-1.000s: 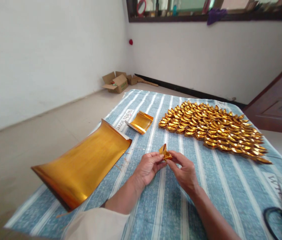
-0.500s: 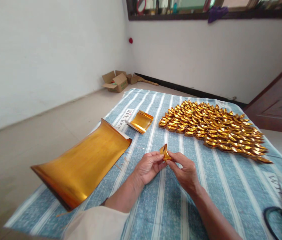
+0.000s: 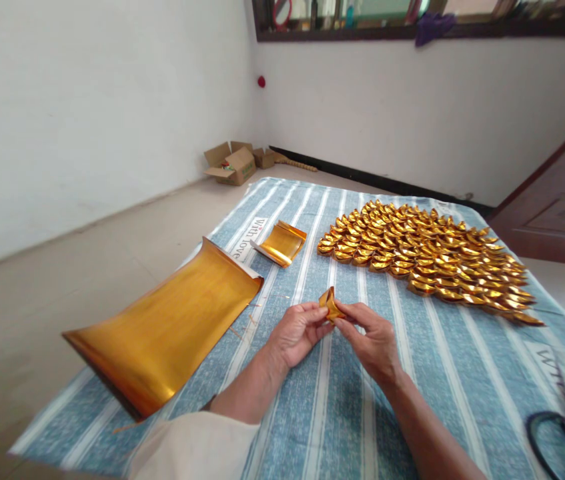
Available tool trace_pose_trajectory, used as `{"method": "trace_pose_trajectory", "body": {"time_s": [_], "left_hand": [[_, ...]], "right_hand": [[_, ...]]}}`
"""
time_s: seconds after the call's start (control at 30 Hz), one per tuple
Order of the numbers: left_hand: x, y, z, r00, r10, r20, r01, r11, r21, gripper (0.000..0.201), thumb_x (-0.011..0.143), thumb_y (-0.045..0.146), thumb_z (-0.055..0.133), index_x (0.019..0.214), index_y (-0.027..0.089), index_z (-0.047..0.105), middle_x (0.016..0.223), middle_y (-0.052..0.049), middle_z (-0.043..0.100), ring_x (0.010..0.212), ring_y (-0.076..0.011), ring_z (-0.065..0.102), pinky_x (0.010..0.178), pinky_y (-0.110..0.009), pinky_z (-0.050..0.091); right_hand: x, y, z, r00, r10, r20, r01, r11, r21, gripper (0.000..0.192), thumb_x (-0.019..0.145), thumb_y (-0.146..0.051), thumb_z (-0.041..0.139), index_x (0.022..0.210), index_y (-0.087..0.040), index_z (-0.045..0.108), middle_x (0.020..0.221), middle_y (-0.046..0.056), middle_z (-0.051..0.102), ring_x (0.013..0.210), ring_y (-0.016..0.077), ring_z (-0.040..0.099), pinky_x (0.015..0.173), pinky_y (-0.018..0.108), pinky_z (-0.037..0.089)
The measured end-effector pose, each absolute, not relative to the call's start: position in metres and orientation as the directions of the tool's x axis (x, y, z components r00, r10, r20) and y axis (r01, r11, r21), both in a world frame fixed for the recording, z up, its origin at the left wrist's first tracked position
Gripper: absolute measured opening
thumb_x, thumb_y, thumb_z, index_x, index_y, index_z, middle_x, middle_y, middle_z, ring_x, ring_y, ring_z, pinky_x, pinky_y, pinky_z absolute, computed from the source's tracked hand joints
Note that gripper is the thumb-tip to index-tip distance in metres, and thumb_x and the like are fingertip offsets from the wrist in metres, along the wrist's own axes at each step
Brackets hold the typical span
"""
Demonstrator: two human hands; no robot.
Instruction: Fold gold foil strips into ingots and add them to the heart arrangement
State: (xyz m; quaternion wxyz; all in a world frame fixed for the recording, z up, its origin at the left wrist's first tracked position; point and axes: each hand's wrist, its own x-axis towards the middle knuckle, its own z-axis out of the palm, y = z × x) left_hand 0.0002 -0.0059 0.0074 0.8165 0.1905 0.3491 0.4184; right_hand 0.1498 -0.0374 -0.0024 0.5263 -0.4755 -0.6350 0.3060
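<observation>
Between both hands, above the middle of the striped cloth, is a small folded gold foil paper ingot (image 3: 331, 304). My left hand (image 3: 298, 333) pinches its left side with thumb and fingers. From the right, my right hand (image 3: 369, 333) grips its other side near the lower edge. Beyond my hands, many finished-looking gold paper ingots (image 3: 427, 257) lie packed in overlapping rows. Left of my hands rests a large stack of gold foil sheets (image 3: 172, 327) with curled edges. A smaller stack of gold foil sheets (image 3: 283, 243) lies farther back.
A blue and white striped cloth (image 3: 307, 420) covers the table. Black-handled scissors (image 3: 559, 433) lie at the near right. Thin foil slivers (image 3: 246, 323) are scattered by the large stack. An open cardboard box (image 3: 235, 165) stands on the floor by the wall.
Both hands stay in almost the same place, still pinching the paper ingot. Its fold and the right fingers shift only very slightly.
</observation>
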Motion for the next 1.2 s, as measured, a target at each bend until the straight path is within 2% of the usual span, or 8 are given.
{"method": "trace_pose_trajectory", "body": {"time_s": [0.4,0.77,0.9,1.0,1.2], "left_hand": [[-0.002,-0.005,0.004,0.420,0.819,-0.390,-0.519,0.570,0.637,0.017,0.074,0.004,0.067,0.091,0.005,0.072,0.094,-0.013,0.072,0.084,-0.0153,0.067,0.081,-0.024,0.052],[-0.003,-0.005,0.003,0.423,0.820,-0.385,-0.511,0.567,0.646,0.014,0.074,0.005,0.068,0.087,0.006,0.072,0.095,-0.013,0.072,0.084,-0.0157,0.067,0.081,-0.023,0.052],[-0.002,-0.005,0.006,0.400,0.822,-0.405,-0.519,0.567,0.640,0.010,0.074,0.003,0.066,0.082,0.007,0.072,0.086,-0.010,0.072,0.075,-0.0134,0.067,0.075,-0.022,0.053],[-0.001,-0.005,0.007,0.365,0.834,-0.413,-0.534,0.551,0.641,0.008,0.074,0.002,0.065,0.077,0.007,0.071,0.083,-0.010,0.072,0.072,-0.0128,0.067,0.071,-0.022,0.053],[-0.003,-0.002,0.003,0.332,0.851,-0.407,-0.530,0.526,0.666,0.010,0.071,0.006,0.070,0.080,0.006,0.071,0.089,-0.012,0.072,0.077,-0.0149,0.067,0.074,-0.023,0.053]], "right_hand": [[0.152,-0.036,-0.002,-0.010,0.921,0.390,0.301,0.375,-0.877,0.013,0.083,-0.024,0.062,0.089,-0.024,0.074,0.082,0.004,0.071,0.075,0.0179,0.065,0.072,0.032,0.051],[0.153,-0.036,0.001,-0.009,0.933,0.360,0.264,0.349,-0.899,0.014,0.082,-0.026,0.062,0.087,-0.026,0.075,0.082,0.003,0.072,0.077,0.0181,0.065,0.073,0.033,0.050],[0.152,-0.036,-0.001,0.039,0.960,0.277,0.185,0.265,-0.946,0.015,0.080,-0.028,0.065,0.091,-0.026,0.074,0.084,0.003,0.071,0.077,0.0179,0.065,0.071,0.031,0.051],[0.153,-0.034,-0.001,0.071,0.971,0.228,0.168,0.213,-0.962,0.012,0.078,-0.030,0.068,0.087,-0.025,0.074,0.081,0.002,0.069,0.074,0.0170,0.064,0.068,0.029,0.050],[0.154,-0.024,-0.002,0.012,0.959,0.285,0.228,0.275,-0.934,0.009,0.078,-0.029,0.067,0.076,-0.024,0.074,0.071,0.001,0.067,0.067,0.0159,0.061,0.063,0.028,0.047]]}}
